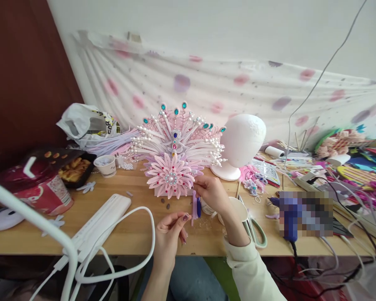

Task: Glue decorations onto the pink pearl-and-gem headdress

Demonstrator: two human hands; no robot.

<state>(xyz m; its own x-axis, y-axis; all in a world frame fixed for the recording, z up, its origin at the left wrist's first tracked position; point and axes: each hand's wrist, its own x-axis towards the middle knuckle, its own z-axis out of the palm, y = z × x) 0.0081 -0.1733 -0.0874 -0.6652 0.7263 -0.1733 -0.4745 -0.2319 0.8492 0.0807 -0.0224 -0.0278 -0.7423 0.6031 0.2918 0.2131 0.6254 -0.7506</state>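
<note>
Low over the table, my left hand (171,230) is closed, thumb and forefinger pinched at the lower part of a thin lilac pipe cleaner (193,209). Higher up, my right hand (213,193) pinches at the top of the same strip; its fingertips are partly hidden. Just behind the strip lies a small blue object (198,207) of unclear kind. In front of my hands stands a fan-shaped headdress (175,144) with pearls, blue-green gems and white and pink strands. A large pink petalled flower (171,177) with a pearl centre forms its lower front.
A white foam head (242,140) stands behind my right hand. Scissors (257,234) and a paper cup (235,208) are by my right forearm. A purple glue gun (290,219) lies farther right. A white power strip (102,225) and thick white cable (150,234) are at left.
</note>
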